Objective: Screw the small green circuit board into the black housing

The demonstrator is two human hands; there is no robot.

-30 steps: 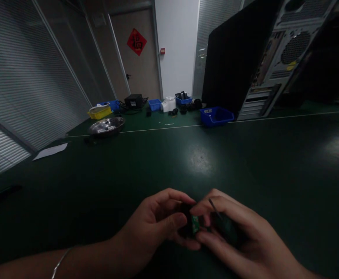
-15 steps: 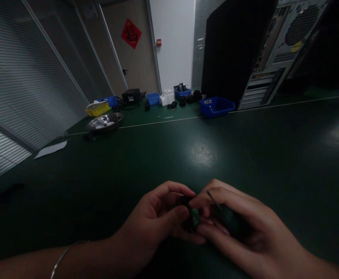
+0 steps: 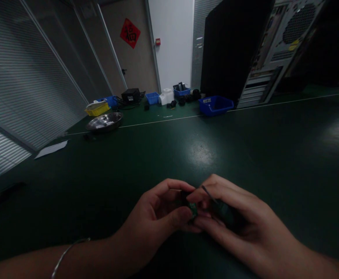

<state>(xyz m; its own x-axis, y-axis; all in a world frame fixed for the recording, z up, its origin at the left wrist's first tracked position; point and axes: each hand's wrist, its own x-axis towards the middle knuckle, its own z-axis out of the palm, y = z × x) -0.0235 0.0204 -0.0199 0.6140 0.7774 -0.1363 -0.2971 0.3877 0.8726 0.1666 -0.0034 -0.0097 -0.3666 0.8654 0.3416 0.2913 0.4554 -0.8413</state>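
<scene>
I judge the work to be mid-way: the small dark part with a green circuit board showing at its edge (image 3: 192, 208) is already lifted off the dark green counter (image 3: 204, 151) and pinched between both hands, but nothing in view tells me that it has been opened, fastened or set down as finished, so the fine handling itself looks to be what is left. My left hand (image 3: 158, 221) curls around the part from the left, thumb pressed against its near face and fingers arched over the top, so that grip is closed on the part. My right hand (image 3: 239, 221) meets it from the right, fingertips touching the board, while a thin dark-handled metal tool (image 3: 216, 204) lies along the fingers with its slender tip sticking up and back between them; that grip is closed on the tool and steadies the part as well. The part sits right where the two sets of fingertips meet, just above the counter, mostly hidden by the fingers, so I cannot tell its full shape. A thin silver bracelet (image 3: 67, 252) circles the left wrist. Well apart, at the far side of the counter, stand a blue plastic bin (image 3: 216, 105) and a shallow round metal bowl (image 3: 104, 122).
</scene>
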